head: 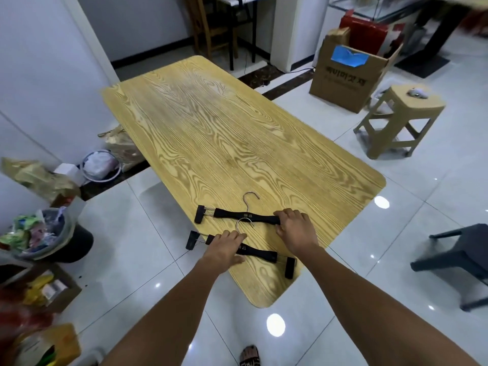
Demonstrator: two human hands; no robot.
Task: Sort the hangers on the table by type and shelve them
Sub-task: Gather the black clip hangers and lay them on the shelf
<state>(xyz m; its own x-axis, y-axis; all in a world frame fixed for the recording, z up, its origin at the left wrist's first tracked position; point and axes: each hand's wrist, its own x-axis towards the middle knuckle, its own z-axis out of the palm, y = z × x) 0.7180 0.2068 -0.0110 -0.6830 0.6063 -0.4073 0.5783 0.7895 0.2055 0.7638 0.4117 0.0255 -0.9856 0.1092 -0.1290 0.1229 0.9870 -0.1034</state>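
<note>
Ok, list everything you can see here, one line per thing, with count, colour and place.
Table: one, light wood grain, centre.
Hangers: two, black with silver hooks, on the table's near end; far hanger, near hanger.
Cardboard box: one, brown, on the floor beyond the table, right.
Beige stool: one, beige, floor right of the table.
Grey seat: one, dark grey, right edge, partly in view.
Rubbish bin: one, dark, filled, floor left.
Wooden chair: one, brown, far back.
Left hand: one, grips the near hanger's bar.
Right hand: one, grips the far hanger's right end.
</note>
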